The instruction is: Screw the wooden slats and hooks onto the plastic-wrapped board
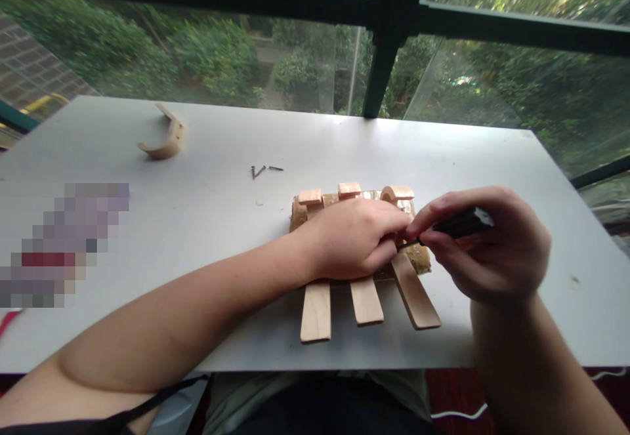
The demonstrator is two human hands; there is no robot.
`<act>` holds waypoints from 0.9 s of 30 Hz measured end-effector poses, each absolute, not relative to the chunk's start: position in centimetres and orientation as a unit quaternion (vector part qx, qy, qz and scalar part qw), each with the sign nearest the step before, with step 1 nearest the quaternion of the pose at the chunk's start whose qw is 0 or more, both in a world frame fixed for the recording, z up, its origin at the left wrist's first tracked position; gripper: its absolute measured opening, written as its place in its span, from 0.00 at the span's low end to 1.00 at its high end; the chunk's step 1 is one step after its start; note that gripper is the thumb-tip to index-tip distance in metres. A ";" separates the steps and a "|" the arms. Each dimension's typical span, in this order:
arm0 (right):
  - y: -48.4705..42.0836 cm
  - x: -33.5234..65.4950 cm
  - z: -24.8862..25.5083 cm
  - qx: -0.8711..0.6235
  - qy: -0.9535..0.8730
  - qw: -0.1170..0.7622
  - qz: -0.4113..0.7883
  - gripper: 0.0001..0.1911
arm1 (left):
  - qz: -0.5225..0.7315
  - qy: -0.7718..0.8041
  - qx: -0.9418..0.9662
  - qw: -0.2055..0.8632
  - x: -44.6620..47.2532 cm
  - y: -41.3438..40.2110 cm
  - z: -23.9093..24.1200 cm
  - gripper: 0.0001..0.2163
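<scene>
A small wooden assembly (365,298) of pale slats and curved pieces lies on the white table (207,225) in front of me. My left hand (357,238) is closed down over its middle, pressing it to the table. My right hand (487,245) grips a black-handled screwdriver (460,224), its thin tip pointing left at the assembly's right side, close to my left fingers. Three slats stick out toward me below my left hand.
A loose curved wooden piece (165,138) rests at the table's far left. Three dark screws (263,170) lie behind the assembly. A blurred patch (63,245) covers something at the left. A dark-framed window (388,35) with greenery stands behind the table.
</scene>
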State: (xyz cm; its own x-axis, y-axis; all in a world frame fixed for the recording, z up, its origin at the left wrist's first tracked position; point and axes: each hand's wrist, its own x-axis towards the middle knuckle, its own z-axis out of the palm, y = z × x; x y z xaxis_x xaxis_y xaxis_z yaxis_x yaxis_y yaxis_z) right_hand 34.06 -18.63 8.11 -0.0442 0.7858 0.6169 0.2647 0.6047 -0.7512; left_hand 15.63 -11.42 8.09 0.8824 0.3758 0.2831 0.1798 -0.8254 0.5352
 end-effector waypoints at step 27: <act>-18.5 34.8 8.4 -0.347 -0.684 0.587 0.258 0.16 | 0.188 0.141 0.925 0.299 15.6 -11.4 8.2 0.13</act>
